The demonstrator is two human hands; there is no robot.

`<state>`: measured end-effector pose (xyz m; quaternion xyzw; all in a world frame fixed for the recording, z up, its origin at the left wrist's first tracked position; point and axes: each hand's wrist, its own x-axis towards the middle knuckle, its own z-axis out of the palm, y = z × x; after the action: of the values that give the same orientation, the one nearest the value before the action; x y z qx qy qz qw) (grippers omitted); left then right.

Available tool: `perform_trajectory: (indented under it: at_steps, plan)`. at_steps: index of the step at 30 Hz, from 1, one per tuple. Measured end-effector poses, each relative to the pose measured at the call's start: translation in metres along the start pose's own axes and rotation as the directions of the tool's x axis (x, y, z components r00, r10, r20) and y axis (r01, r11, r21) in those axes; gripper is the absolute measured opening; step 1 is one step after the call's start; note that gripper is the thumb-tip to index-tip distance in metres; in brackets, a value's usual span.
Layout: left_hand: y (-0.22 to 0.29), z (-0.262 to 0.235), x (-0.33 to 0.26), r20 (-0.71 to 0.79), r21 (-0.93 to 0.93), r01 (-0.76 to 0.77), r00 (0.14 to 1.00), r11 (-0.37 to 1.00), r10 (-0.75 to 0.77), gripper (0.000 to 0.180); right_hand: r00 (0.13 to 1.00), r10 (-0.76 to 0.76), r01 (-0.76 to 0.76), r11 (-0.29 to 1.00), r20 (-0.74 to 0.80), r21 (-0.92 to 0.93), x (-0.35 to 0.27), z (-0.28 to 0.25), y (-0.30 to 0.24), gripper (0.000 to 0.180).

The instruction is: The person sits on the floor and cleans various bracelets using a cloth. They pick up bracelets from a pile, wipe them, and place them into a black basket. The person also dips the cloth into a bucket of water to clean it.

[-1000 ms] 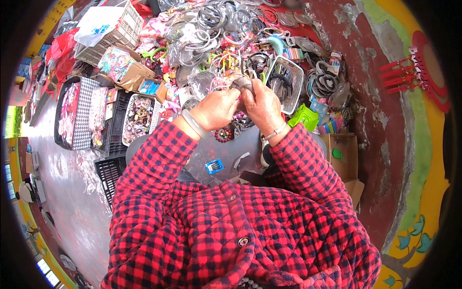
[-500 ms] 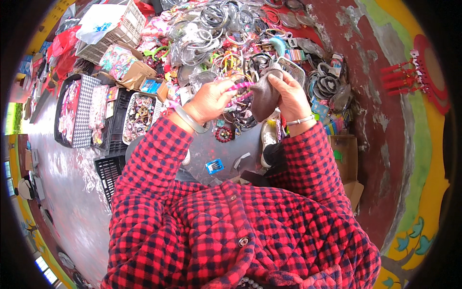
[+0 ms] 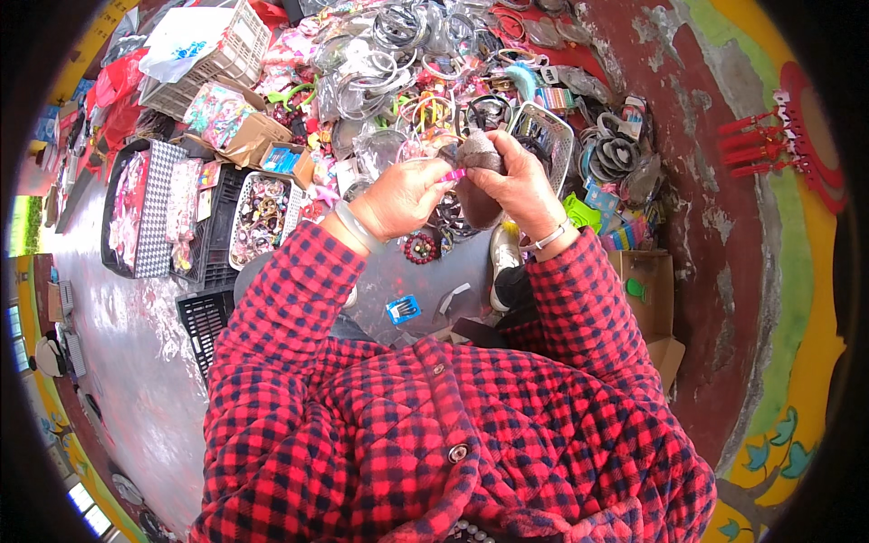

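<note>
Both hands up together in front of the chest, over a floor stall crammed with hair accessories. Right hand (image 3: 520,185) wrapped around a brownish-grey fuzzy pouch (image 3: 478,185), fingers (image 3: 503,150) curled tight over its top edge. Left hand (image 3: 403,195) pressed right against it from the other side, fingers pinched shut on something small and pink (image 3: 455,174) at the pouch's mouth; too small to tell what exactly. Pale bangle (image 3: 355,226) on the left wrist, thin bracelet (image 3: 546,239) on the right, red-and-black checked quilted sleeves (image 3: 290,308) filling the lower half.

Just beyond the pouch, a white wire basket (image 3: 552,136) with dark hairbands inside. Further left on the floor, a white tray of mixed clips (image 3: 258,217) beside a black crate (image 3: 210,237). Heaps of clear-wrapped hoops (image 3: 398,36) up top, a white plastic basket (image 3: 226,54) at upper left. Small blue card (image 3: 403,309) lying on the grey floor (image 3: 145,362) near the knees, cardboard box (image 3: 644,285) off to the right.
</note>
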<state>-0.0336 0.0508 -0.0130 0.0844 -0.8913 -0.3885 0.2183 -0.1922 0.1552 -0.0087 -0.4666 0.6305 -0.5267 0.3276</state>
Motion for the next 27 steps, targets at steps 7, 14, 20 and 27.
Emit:
perform_trajectory:
  at_steps: [7,14,20,27]
  plan:
    - [0.001,0.003,-0.003,0.018,0.007,-0.033,0.999,0.999,0.033,0.009,0.998,0.063,-0.063,0.995,0.004,0.074,0.001,0.003,0.010,0.033]
    - [0.005,0.007,-0.002,0.188,0.244,-0.134,0.978,0.960,0.089,0.007,0.988,0.117,-0.132,0.978,-0.097,-0.163,0.001,0.015,0.023,0.025]
    - [0.002,0.010,-0.004,0.131,0.229,-0.080,0.990,0.970,0.051,0.008,0.987,0.035,-0.089,0.934,-0.159,-0.345,0.001,0.018,0.010,0.026]
    - [-0.012,-0.007,0.004,0.023,-0.294,0.128,0.992,0.947,-0.127,0.016,0.962,0.164,-0.107,0.962,-0.220,0.251,0.009,-0.002,0.016,0.022]
